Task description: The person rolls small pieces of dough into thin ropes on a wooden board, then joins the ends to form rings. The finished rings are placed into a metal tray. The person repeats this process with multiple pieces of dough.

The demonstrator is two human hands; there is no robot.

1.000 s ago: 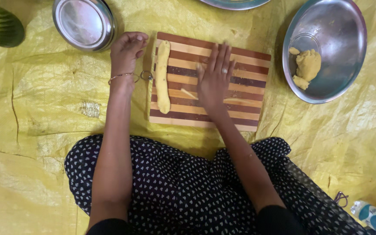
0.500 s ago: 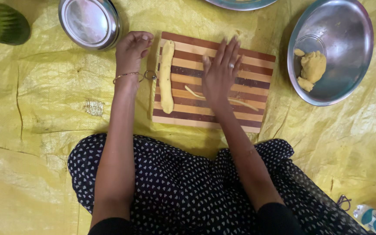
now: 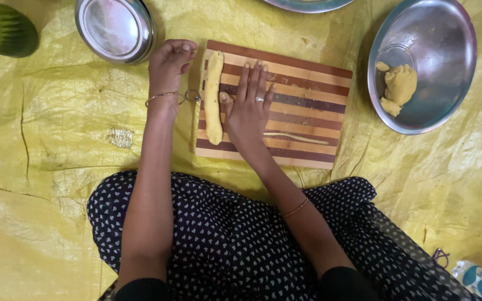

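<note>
Left hand (image 3: 169, 64) loosely curled; right hand (image 3: 249, 108) flat, fingers (image 3: 255, 78) extended.

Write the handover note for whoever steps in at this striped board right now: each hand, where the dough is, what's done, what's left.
Left hand: loosely curled at the left edge of the striped wooden cutting board, holding nothing.
Right hand: flat, palm down on the board, fingers spread, thumb beside the thick yellow dough log.
Dough: the log lies lengthwise along the board's left side; a thin rolled dough strand lies near the front edge to the right.
More yellow dough lumps sit in the large steel bowl at right.
Done: one log shaped, one thin strand rolled out.
Left: the log and the lumps in the bowl are unrolled.
</note>
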